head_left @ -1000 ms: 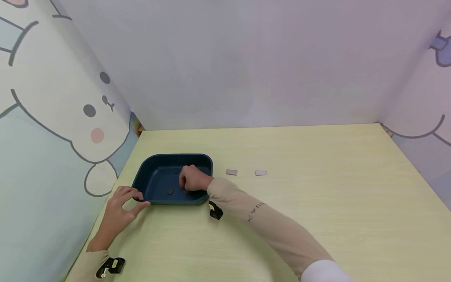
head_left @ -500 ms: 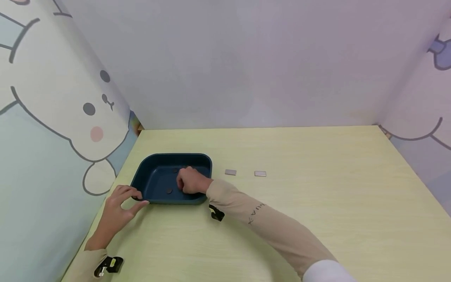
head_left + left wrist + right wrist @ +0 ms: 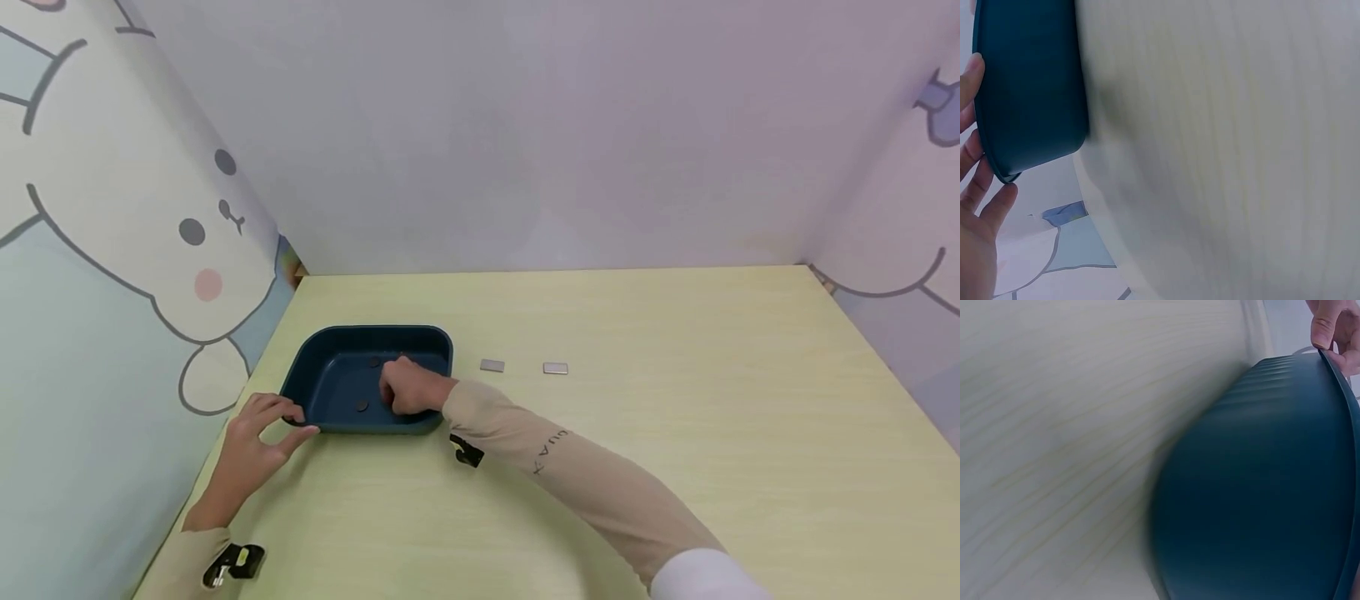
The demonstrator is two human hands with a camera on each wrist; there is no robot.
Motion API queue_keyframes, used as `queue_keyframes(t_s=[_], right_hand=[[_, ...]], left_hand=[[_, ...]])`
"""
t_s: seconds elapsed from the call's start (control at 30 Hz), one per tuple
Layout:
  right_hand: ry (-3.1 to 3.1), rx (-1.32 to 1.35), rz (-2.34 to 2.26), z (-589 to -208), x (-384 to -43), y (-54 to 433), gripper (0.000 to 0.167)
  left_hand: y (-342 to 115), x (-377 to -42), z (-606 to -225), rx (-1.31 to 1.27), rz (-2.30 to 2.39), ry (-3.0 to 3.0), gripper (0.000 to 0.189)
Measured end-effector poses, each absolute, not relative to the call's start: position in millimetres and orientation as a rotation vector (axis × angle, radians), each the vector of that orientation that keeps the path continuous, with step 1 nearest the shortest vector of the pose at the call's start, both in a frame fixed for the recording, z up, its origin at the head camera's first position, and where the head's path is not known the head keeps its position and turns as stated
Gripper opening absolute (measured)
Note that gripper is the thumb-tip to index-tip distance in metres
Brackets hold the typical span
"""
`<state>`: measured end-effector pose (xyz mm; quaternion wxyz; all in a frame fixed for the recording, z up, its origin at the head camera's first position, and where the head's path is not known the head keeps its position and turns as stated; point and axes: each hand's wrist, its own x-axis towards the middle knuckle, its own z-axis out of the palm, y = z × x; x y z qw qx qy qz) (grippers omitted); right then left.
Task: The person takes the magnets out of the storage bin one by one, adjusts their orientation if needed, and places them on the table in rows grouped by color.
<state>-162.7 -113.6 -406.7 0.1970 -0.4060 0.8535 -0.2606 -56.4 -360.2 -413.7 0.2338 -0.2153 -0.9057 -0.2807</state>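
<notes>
A dark blue rectangular tray (image 3: 322, 421) with rounded corners stands on the table's left part. My left hand (image 3: 251, 446) pinches its near left corner, thumb outside and fingers over the rim. My right hand (image 3: 408, 387) reaches over the right wall into the tray, its fingers curled downward at the floor. The fingertips are hidden, so whether they hold anything cannot be seen. Small dark discs lie in the tray: one (image 3: 362, 407) left of the right hand, another (image 3: 374, 362) farther back. In the right wrist view the tray's outer wall (image 3: 1260, 487) fills much of the picture.
Two small grey rectangular pieces, one nearer (image 3: 492, 366) and one farther (image 3: 555, 368), lie right of the tray on the pale wooden table (image 3: 675, 417). A plain wall (image 3: 525, 150) rises behind, with cartoon-printed side walls.
The right hand has shifted slightly downward inside the tray; a dark disc visible beside its fingers a second ago is now out of sight. The left hand keeps its hold on the corner.
</notes>
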Motion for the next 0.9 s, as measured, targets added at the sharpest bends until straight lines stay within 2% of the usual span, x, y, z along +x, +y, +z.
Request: queue_keyframes(t_s=[0.27,0.63,0.9], right_hand=[[2.378,-1.200,-0.768,-403.3,-164.0,-109.4,0.028],[2.366,-1.255,-1.045,-394.6,-163.4,-82.4,0.008],[2.349,-1.252,-1.167,-391.0,-159.0,-58.6,0.005]], left_hand=[[-360.1,-58.7,-415.0,-0.620,-0.750,-2.469,0.032],[-358.3,-56.7,-413.2,-0.631,-0.749,-2.448,0.033],[-358.2,-56.8,-413.3,-0.618,-0.761,-2.453,0.033]])
